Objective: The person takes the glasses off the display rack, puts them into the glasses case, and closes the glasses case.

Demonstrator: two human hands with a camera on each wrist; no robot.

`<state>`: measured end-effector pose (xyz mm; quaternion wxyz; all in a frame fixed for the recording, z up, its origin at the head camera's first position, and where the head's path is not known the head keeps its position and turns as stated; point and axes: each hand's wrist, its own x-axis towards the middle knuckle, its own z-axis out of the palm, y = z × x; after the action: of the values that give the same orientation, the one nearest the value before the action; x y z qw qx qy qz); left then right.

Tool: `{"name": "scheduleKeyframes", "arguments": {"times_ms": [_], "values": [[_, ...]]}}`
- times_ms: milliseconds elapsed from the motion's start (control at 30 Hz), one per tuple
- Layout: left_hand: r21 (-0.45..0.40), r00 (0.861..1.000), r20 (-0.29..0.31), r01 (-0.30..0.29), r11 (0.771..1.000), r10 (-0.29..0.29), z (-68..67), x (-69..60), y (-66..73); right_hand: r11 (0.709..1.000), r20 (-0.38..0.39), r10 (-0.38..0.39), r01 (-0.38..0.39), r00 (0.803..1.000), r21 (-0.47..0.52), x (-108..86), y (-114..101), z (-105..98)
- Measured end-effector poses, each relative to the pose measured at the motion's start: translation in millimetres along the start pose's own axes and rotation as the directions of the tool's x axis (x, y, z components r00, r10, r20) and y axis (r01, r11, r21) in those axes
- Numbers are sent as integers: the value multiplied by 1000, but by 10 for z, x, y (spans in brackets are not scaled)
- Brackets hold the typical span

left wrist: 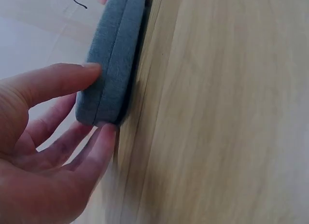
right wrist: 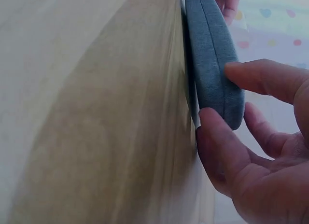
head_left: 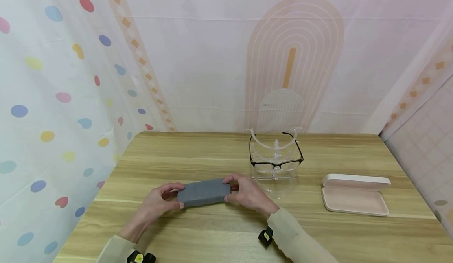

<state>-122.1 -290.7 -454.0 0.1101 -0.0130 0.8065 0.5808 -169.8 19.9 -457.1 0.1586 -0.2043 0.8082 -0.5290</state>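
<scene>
A closed grey-blue glasses case point(head_left: 204, 192) lies lengthwise between both hands, low over the wooden table. My left hand point(head_left: 158, 201) grips its left end, thumb on the near side and fingers round the far side and end. At the other end my right hand point(head_left: 249, 193) holds the case the same way. In the left wrist view, the thumb presses the fabric-like side of the case point(left wrist: 108, 64), where a seam runs along its length. The right wrist view has the thumb and fingers about the corner of the case point(right wrist: 212, 60). Its inside is hidden.
Behind the right hand, a clear display stand point(head_left: 277, 147) bears black-framed glasses point(head_left: 277, 164). An open pale pink glasses case point(head_left: 355, 201) lies at the right on the wooden table point(head_left: 170, 153). Patterned curtains point(head_left: 198, 70) hang along the back and left.
</scene>
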Motion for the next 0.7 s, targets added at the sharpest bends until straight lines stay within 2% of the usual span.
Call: {"name": "scheduleKeyframes", "arguments": {"times_ms": [133, 267, 367, 433, 500, 567, 700], "values": [[42, 999, 52, -12, 999, 10, 13, -16, 18, 1000, 11, -5, 5, 1000, -25, -11, -14, 10], [21, 997, 68, -43, 999, 41, -2, -45, 20, 999, 25, -35, 35, 999, -12, -72, -34, -14], [-4, 998, 10, -62, 998, 62, 15, -80, 27, 997, 11, -70, 71, 997, -26, -146, -54, -26], [11, 995, -61, -82, 997, 83, 55, -108, 59, 994, -22, -94, 92, 995, -55, -202, -84, -29], [46, 983, -140, -116, 992, 121, 113, -137, 111, 990, -65, -111, 105, 992, -92, -267, -124, -30], [95, 963, -214, -146, 985, 164, 176, -168, 173, 982, -110, -143, 127, 984, -141, -328, -171, -33], [143, 903, -329, -243, 959, 278, 319, -217, 285, 949, -173, -256, 214, 951, -229, -442, -256, -51]]}}
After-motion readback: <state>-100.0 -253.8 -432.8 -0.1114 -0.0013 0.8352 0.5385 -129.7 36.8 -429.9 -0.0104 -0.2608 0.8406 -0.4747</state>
